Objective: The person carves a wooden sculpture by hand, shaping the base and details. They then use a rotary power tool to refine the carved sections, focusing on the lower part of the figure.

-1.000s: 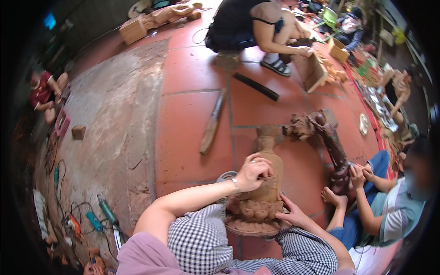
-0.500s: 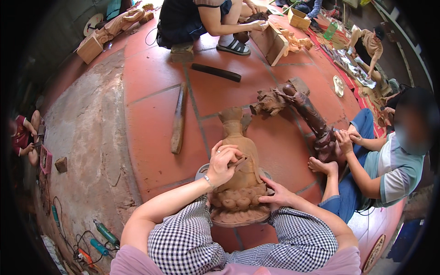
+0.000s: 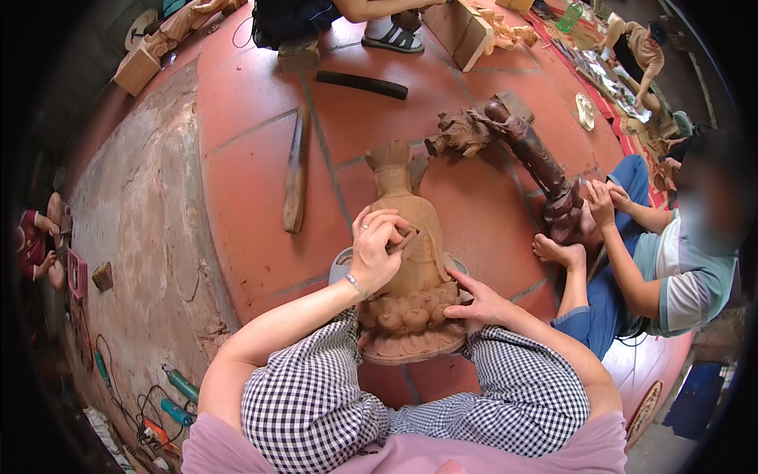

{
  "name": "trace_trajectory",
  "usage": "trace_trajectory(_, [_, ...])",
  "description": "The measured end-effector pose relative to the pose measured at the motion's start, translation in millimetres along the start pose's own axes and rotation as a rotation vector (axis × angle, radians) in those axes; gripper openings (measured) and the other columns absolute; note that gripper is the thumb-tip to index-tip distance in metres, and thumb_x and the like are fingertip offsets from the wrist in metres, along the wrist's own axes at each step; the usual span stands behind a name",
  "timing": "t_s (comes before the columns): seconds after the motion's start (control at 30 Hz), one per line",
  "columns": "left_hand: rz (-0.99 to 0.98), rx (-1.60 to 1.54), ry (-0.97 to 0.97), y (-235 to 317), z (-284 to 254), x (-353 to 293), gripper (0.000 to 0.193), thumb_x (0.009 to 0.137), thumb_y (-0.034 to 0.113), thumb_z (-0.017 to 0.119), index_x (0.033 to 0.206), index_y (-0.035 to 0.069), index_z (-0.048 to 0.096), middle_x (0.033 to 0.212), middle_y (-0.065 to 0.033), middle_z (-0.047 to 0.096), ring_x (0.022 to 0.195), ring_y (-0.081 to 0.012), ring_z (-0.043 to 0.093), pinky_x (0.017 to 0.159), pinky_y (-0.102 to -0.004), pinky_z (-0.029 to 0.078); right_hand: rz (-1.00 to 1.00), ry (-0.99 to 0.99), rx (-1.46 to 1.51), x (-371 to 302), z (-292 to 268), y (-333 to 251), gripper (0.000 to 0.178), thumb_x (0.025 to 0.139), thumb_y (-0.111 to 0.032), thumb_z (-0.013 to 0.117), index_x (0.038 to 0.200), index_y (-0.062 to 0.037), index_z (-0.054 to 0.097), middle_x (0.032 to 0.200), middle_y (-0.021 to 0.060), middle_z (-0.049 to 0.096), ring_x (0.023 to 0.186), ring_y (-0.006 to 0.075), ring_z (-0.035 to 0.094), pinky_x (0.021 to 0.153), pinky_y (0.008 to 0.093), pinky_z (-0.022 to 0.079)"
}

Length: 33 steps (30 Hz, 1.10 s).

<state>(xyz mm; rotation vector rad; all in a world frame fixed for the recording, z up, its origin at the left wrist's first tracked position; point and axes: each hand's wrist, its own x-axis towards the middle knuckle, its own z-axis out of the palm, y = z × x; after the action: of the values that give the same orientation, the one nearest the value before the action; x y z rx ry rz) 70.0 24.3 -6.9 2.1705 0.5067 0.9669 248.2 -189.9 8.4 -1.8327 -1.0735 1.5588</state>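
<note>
While the left hand (image 3: 377, 251) pinches sandpaper (image 3: 404, 241) against the wooden statue (image 3: 407, 261), the right hand (image 3: 476, 302) lies open, steadying its base.

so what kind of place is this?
Likely an open floor-level wood-carving workshop: a carved wooden statue worked under the person's hands, a second dark carving handled by a co-worker, and wood blocks on the red tile floor.

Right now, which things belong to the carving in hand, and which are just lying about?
In use:
- wooden statue lying across the lap
- left hand pressing a small tool on it
- right hand steadying its lotus base

Lying about:
- long wooden stick
- black bar
- dark carved figure, handled by another person
- wooden block
</note>
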Motion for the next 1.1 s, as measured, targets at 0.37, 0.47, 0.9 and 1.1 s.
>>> trace_trajectory(0.37, [-0.049,-0.005,0.133,-23,4,27,0.026,0.071,-0.002,0.076,0.069,0.006,0.051,0.099,-0.0089,0.07,0.101,-0.0307,0.062,0.093,-0.0447,0.044,-0.021,0.015,0.049,0,2,5,0.111,0.078,-0.047,0.085,0.158,-0.0011,0.024,0.16,0.0235,0.033,0.15,0.0333,0.03,0.122,0.0413,0.026])
trace_trajectory(0.47, [-0.274,-0.102,0.189,-32,-1,26,0.023,0.074,0.002,0.079,0.071,0.005,0.056,0.104,-0.0099,0.071,0.104,-0.0304,0.062,0.095,-0.0439,0.044,0.004,0.01,0.042,1,2,0,0.113,0.077,-0.05,0.084,0.158,-0.001,0.024,0.161,0.0237,0.03,0.151,0.0335,0.026,0.123,0.0429,0.024])
trace_trajectory(0.9, [-0.491,-0.317,0.155,-38,-6,24,0.031,0.084,0.005,0.08,0.073,0.001,0.051,0.129,-0.0137,0.065,0.112,-0.0193,0.063,0.092,-0.0315,0.051,-0.017,-0.005,0.038,3,1,3,0.112,0.077,-0.048,0.085,0.158,-0.0003,0.023,0.161,0.0231,0.03,0.151,0.0331,0.026,0.124,0.0421,0.024])
trace_trajectory(1.1, [-0.504,-0.484,0.195,-27,-1,-8,0.013,0.084,-0.012,0.061,0.085,0.0,0.055,0.136,-0.0161,0.063,0.116,-0.017,0.063,0.095,-0.0307,0.052,-0.014,0.01,0.072,1,0,8,0.113,0.077,-0.049,0.084,0.158,-0.0003,0.023,0.162,0.0229,0.029,0.152,0.0331,0.026,0.124,0.0421,0.024])
